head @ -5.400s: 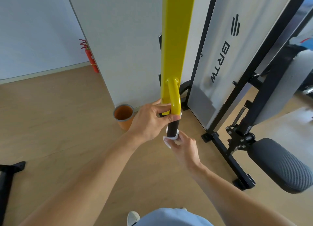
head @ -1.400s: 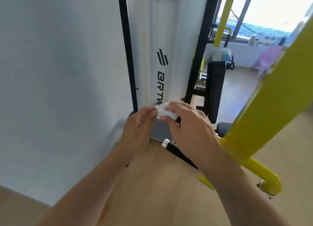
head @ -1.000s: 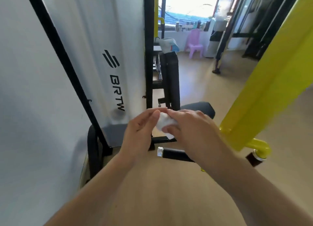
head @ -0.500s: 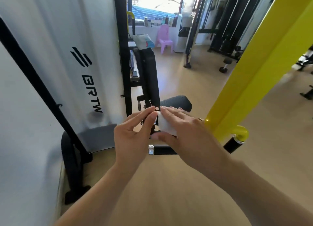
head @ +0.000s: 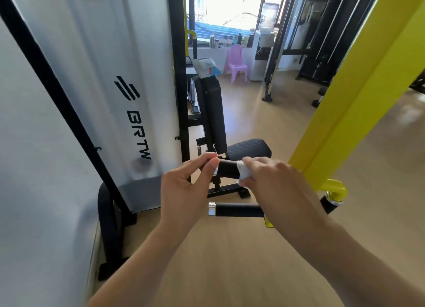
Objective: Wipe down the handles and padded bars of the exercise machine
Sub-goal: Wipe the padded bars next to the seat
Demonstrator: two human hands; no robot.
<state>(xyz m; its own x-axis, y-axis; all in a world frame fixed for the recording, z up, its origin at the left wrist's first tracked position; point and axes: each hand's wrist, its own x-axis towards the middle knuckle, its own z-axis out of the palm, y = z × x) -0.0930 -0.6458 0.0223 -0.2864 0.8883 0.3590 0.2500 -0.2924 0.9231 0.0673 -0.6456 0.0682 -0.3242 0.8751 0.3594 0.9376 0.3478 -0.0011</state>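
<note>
A short black handle [head: 227, 170] with a silver end cap runs level between my hands. My left hand [head: 184, 191] pinches its capped left end with thumb and fingertips. My right hand [head: 280, 187] holds a white wipe [head: 243, 172] wrapped around the handle's right part. A second black handle [head: 236, 210] lies just below, untouched. A third black grip [head: 328, 204] hangs under a yellow bracket on the yellow machine arm [head: 358, 88] at the right. Behind the hands are a black padded seat [head: 249, 147] and an upright back pad [head: 212, 113].
A white shroud marked BRTW [head: 110, 81] in a black frame stands at the left. A wipes pack [head: 207, 67] rests on top of the back pad. A pink chair [head: 236, 63], a water dispenser [head: 264, 44] and black racks [head: 322, 42] are further back on the wooden floor.
Both hands held the wipe together above the lower handle. Now my left hand has let go of it and pinches the upper handle's end, while my right hand presses the wipe around that handle.
</note>
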